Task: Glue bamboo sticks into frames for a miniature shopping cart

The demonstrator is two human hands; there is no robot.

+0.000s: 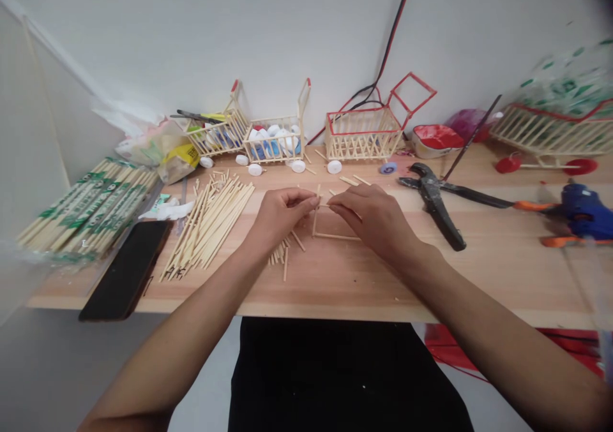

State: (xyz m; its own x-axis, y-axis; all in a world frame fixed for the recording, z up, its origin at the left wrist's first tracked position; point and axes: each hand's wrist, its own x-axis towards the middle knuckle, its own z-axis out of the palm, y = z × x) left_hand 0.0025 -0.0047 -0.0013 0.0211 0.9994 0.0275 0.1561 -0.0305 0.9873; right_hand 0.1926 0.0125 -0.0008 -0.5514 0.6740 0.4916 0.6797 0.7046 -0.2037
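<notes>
Thin wooden sticks form a partial frame (335, 236) low over the table in front of me; its far side lies behind my hands. My left hand (285, 220) is closed, thumb and fingertips pinching the upright stick at the frame's left corner. From the right, my right hand (376, 218) pinches a short wooden stick (324, 205) whose end meets that corner. Whether the two are stuck together I cannot tell. Short cut sticks (278, 253) lie partly under my left hand.
Left are a phone (127, 269), a pile of sticks (211, 228) and wrapped stick bundles (90, 205). Small stick carts (364, 135) line the wall, beside a red paint tub (435, 140). Black-handled cutters (435, 202) and a blue glue gun (582, 212) lie right.
</notes>
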